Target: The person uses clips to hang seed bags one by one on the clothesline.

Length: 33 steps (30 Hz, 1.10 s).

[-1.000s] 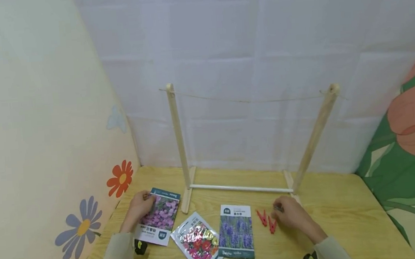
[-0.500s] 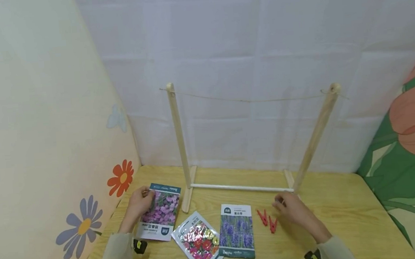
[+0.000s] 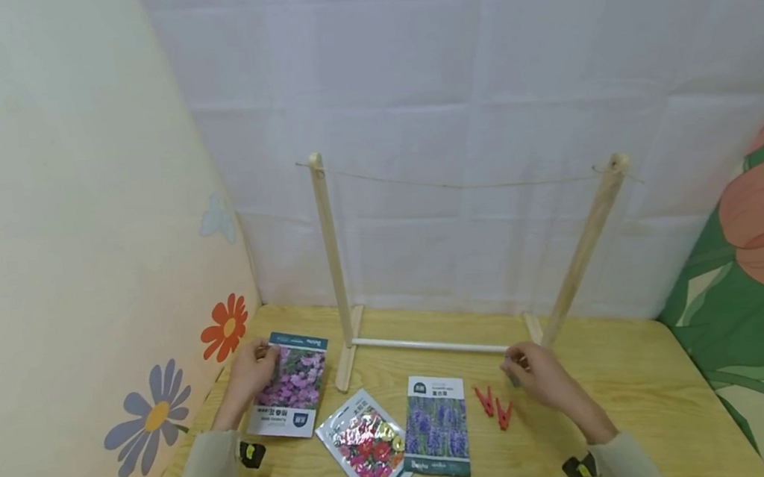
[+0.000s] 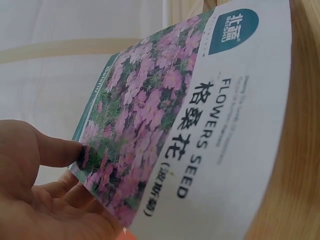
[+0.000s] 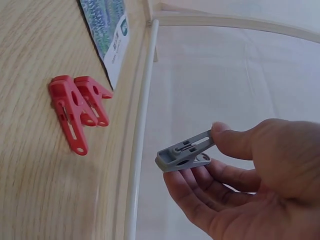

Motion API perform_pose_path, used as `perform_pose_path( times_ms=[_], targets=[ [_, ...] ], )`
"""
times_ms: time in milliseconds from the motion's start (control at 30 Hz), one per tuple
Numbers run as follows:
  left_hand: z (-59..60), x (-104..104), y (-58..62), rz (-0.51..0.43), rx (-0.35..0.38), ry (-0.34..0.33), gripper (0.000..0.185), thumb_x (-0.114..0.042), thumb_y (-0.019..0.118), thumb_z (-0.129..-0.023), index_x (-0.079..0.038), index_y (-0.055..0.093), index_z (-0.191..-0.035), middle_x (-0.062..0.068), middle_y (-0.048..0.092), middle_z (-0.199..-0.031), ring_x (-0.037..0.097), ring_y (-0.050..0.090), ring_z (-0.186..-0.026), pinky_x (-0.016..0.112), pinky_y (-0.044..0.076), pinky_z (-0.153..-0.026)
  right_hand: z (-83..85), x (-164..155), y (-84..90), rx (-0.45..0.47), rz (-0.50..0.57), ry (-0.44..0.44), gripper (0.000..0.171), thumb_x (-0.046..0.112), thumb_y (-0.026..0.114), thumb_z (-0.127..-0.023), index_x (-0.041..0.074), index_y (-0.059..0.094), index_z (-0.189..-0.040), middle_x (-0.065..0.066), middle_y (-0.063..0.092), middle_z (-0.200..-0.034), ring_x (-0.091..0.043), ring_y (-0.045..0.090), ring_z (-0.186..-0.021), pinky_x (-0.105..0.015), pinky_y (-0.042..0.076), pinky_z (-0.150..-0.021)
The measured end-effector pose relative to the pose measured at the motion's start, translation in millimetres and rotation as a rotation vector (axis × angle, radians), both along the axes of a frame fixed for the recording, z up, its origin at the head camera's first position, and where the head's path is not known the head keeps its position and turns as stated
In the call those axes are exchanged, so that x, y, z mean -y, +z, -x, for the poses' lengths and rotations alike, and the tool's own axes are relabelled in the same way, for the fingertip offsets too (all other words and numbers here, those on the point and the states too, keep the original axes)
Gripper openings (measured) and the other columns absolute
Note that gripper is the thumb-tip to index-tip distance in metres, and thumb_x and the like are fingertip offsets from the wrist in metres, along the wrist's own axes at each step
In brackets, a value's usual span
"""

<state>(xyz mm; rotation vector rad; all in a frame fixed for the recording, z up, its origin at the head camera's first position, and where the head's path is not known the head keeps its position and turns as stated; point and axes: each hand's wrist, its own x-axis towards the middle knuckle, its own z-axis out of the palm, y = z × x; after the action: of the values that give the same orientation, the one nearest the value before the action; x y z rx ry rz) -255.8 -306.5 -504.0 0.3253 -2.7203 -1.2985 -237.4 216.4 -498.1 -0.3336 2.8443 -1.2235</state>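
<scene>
My left hand (image 3: 252, 370) pinches the left edge of a seed packet (image 4: 150, 110) with pink flowers, thumb on its printed front. In the left wrist view the packet tilts up from the wooden table. My right hand (image 3: 541, 377) holds a grey clothespin (image 5: 185, 150) between thumb and fingers, above the tabletop near the stand's right foot. Two red clothespins (image 5: 70, 112) lie side by side on the table, just left of that hand.
A seed packet with red flowers (image 3: 366, 449) and one with purple flowers (image 3: 435, 427) lie between my hands. Behind them stands a wooden frame (image 3: 330, 250) with a string (image 3: 445, 185) across its top and a white rod (image 3: 431, 345) below. A white cloth (image 3: 409, 64) hangs behind.
My left hand has raised the pink-flower packet and shifted it slightly away from me. My right hand has moved a little up and away from the red clothespins, still holding the grey clothespin.
</scene>
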Motion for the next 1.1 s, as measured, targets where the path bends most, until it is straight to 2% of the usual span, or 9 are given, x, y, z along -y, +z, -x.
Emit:
perform_pose_path(
  times_ms=[267, 500, 733, 967, 1100],
  targets=[
    [-3.0, 3, 7.2, -0.011, -0.047, -0.026, 0.033, -0.022, 0.051, -0.112, 0.008, 0.062, -0.122, 0.037, 0.064, -0.135, 0.051, 0.063, -0.125, 0.064, 0.055, -0.102, 2.0, -2, 9.4, -0.075, 0.028, 0.02, 0.025, 0.006, 0.065, -0.106, -0.011, 0.065, -0.124, -0.018, 0.072, -0.11, -0.033, 0.073, -0.102, -0.039, 0.065, -0.084],
    [-4.1, 0, 16.3, -0.002, -0.102, -0.028, 0.031, -0.023, 0.053, -0.113, 0.005, 0.063, -0.122, 0.036, 0.063, -0.14, 0.054, 0.059, -0.133, 0.069, 0.05, -0.109, 0.9, 0, 22.0, -0.066, 0.064, 0.024, 0.026, 0.01, 0.062, -0.108, -0.009, 0.064, -0.127, -0.02, 0.071, -0.115, -0.032, 0.073, -0.104, -0.04, 0.065, -0.086],
    [-5.7, -9, 28.1, 0.003, -0.106, -0.029, 0.031, -0.023, 0.053, -0.113, 0.004, 0.062, -0.122, 0.036, 0.061, -0.143, 0.056, 0.058, -0.134, 0.071, 0.048, -0.11, -0.4, 1, 28.6, -0.107, 0.084, 0.048, 0.024, 0.009, 0.062, -0.109, -0.008, 0.063, -0.125, -0.02, 0.07, -0.115, -0.033, 0.073, -0.106, -0.045, 0.064, -0.092],
    [-4.1, -14, 34.3, -0.016, -0.108, -0.051, 0.037, -0.025, 0.048, -0.115, 0.003, 0.06, -0.136, 0.033, 0.058, -0.149, 0.055, 0.052, -0.141, 0.07, 0.044, -0.114, 2.0, 3, 36.9, -0.152, 0.112, 0.056, 0.022, 0.006, 0.061, -0.108, -0.009, 0.063, -0.124, -0.02, 0.071, -0.115, -0.038, 0.07, -0.112, -0.048, 0.063, -0.095],
    [-2.6, -18, 37.5, -0.024, -0.121, -0.063, 0.039, -0.025, 0.047, -0.115, 0.004, 0.059, -0.139, 0.033, 0.057, -0.15, 0.055, 0.051, -0.142, 0.069, 0.043, -0.116, 2.1, 5, 43.1, -0.161, 0.113, 0.047, 0.022, 0.008, 0.062, -0.108, -0.007, 0.063, -0.125, -0.021, 0.07, -0.118, -0.039, 0.069, -0.114, -0.05, 0.063, -0.096]
  ],
)
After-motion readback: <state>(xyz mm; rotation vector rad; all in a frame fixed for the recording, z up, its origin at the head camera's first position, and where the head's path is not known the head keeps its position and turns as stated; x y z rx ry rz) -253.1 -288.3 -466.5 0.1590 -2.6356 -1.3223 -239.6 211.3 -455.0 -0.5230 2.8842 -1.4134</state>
